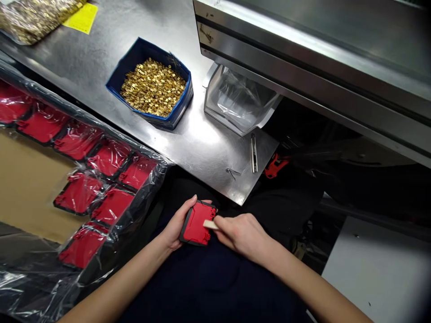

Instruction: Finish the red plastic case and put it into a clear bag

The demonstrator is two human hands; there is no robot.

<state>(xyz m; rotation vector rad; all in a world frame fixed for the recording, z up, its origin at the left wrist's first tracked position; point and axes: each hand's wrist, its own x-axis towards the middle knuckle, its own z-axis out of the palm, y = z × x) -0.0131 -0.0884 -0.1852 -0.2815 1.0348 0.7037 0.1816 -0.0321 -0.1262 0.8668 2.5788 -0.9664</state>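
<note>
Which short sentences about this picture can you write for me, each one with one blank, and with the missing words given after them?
The left hand holds a flat case with a black edge and a ____ face. The hand pinching the pale stick is the ____ one. The blue bin holds many small ____ parts. The paper beside the bag is ____.
Missing words: red; right; gold; yellow.

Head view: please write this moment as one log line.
left hand: holds red-black part | right hand: holds pale strip over part
</note>
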